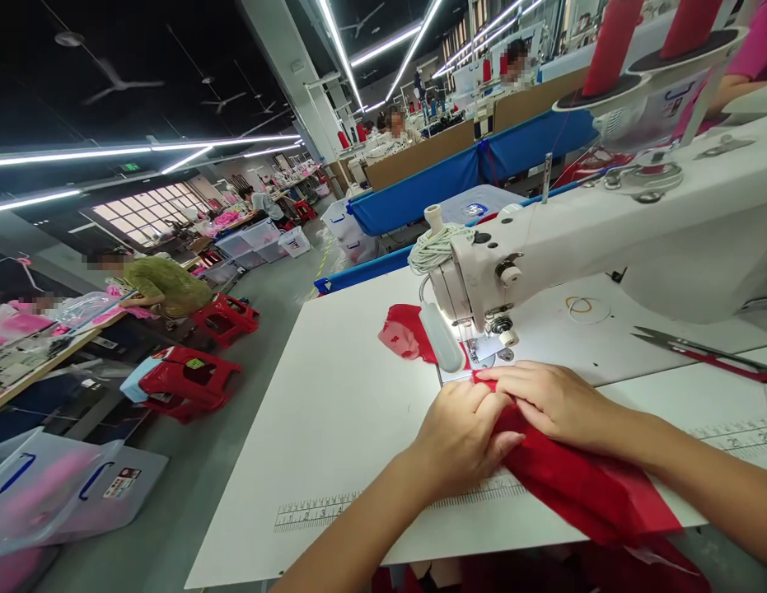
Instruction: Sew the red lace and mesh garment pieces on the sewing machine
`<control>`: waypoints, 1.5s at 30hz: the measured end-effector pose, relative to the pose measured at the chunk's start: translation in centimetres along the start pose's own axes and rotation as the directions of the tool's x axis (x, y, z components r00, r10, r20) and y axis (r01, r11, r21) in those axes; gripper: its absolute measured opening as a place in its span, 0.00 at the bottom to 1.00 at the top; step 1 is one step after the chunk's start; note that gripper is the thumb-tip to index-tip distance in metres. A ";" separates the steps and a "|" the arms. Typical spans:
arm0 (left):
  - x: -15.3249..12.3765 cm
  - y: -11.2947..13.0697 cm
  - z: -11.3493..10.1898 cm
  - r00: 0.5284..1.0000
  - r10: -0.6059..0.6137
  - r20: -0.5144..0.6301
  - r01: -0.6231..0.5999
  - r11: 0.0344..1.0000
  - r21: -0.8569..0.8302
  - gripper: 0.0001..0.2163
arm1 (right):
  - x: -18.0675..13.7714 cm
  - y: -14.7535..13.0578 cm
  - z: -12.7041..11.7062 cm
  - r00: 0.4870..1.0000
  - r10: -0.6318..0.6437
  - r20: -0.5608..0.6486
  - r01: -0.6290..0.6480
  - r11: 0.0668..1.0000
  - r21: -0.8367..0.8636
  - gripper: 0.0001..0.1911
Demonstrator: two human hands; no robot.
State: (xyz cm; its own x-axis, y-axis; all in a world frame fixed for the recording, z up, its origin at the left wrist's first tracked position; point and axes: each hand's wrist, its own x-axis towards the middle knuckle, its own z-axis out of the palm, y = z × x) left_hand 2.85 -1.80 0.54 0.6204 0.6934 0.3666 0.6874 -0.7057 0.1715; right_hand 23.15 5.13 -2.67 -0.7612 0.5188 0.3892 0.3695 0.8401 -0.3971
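A long piece of red fabric runs from the needle area of a white sewing machine down over the table's front edge. My left hand is closed on the fabric's left side, just in front of the presser foot. On top of the fabric lies my right hand, fingers stretched flat toward the foot. Beyond the needle, a smaller red piece with a paler patch rests on the table. The fabric's edge under my fingers is hidden.
Thread snips lie right of the machine. A printed ruler runs along the white table. Red thread cones stand above. Red stools, plastic bins and a seated person are to the left.
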 end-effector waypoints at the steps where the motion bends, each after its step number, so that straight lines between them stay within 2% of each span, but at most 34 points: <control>1: 0.0 -0.3 0.1 1.000 -0.003 0.020 0.003 1.000 0.020 0.22 | 0.0 0.0 -0.1 1.000 0.002 0.010 -0.002 1.000 0.004 0.23; 4: 0.2 -2.1 0.1 0.994 0.001 0.114 -0.006 0.999 0.042 0.22 | 0.2 -0.3 -0.6 0.999 0.023 0.039 -0.024 0.999 0.022 0.16; 6: 0.4 -3.4 0.1 0.989 0.004 0.148 -0.023 0.991 0.130 0.20 | 0.3 -0.7 -0.9 0.998 0.046 0.047 -0.046 0.999 0.012 0.15; 9: 0.5 -4.4 -0.1 0.992 -0.065 0.103 0.028 0.944 0.330 0.17 | 0.6 -1.2 -1.2 0.996 0.074 0.058 -0.074 0.997 -0.018 0.11; 12: 0.4 -4.0 -0.4 0.989 -0.134 0.061 0.100 0.916 0.389 0.13 | 0.7 -1.3 -1.2 0.995 0.080 0.054 -0.078 0.996 -0.030 0.09; 16: -0.3 -2.7 -0.3 0.996 -0.082 0.026 0.067 0.928 0.365 0.14 | 0.6 -1.2 -1.0 0.998 0.053 0.029 -0.052 0.998 -0.022 0.09; 20: -0.9 -2.9 0.3 1.000 -0.009 -0.030 0.019 0.934 0.357 0.14 | 0.3 -1.0 -0.4 0.998 0.056 -0.006 -0.056 0.998 -0.010 0.14; 23: -1.0 -3.5 0.4 0.999 -0.048 -0.009 0.049 0.961 0.273 0.13 | 0.0 -0.8 0.2 0.998 0.045 -0.051 -0.046 0.999 -0.019 0.20; 28: -1.0 -3.7 0.3 0.984 -0.176 -0.009 0.176 0.979 0.100 0.11 | -0.2 -0.5 0.7 0.996 0.028 -0.088 -0.031 0.999 -0.039 0.20; 32: -1.0 -3.7 0.4 0.978 -0.205 -0.036 0.205 0.979 0.016 0.11 | -0.2 -0.6 0.4 0.997 0.031 -0.076 -0.034 0.999 -0.037 0.21; 38: -0.9 -4.0 0.3 0.977 -0.211 -0.011 0.211 0.977 -0.020 0.10 | -0.3 -0.5 0.5 0.996 0.061 -0.068 -0.062 0.998 -0.009 0.23; 45: -0.9 -4.6 -0.1 0.981 -0.170 0.093 0.165 0.984 0.065 0.11 | -0.2 -0.4 0.7 0.993 0.044 -0.111 -0.046 0.999 -0.020 0.21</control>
State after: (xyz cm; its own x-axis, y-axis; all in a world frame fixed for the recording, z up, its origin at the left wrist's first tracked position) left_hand -0.92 0.84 -0.50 0.5266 0.8138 0.2457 0.8033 -0.5710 0.1695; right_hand 22.81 4.63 -3.15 -0.6803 0.5696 0.4612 0.4151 0.8181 -0.3981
